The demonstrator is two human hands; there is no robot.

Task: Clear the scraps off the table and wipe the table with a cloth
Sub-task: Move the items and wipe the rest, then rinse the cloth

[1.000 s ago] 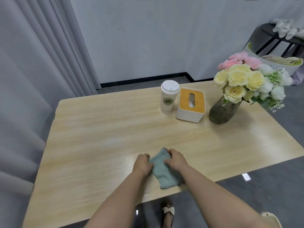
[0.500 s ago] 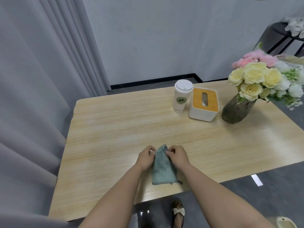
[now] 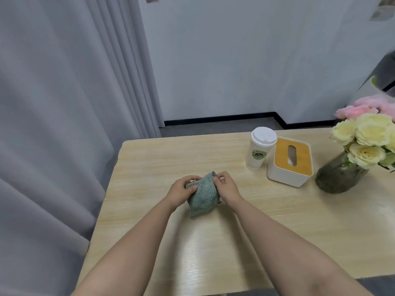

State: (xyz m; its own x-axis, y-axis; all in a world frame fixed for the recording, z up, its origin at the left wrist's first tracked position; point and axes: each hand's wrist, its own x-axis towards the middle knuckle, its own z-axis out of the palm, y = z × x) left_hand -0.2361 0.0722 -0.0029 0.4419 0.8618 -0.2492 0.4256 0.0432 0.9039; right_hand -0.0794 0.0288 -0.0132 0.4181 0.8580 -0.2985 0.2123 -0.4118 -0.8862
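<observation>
On the table (image 3: 149, 159), both hands pinch a bunched green cloth (image 3: 204, 196)

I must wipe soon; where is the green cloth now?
In the head view the green cloth lies mid-table, gripped by the left hand and right hand, left of the paper cup.

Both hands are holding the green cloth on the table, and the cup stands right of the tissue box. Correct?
Not quite. The head view shows the cup left of the tissue box, not right. The rest holds: left hand and right hand both grip the green cloth on the table.
</observation>
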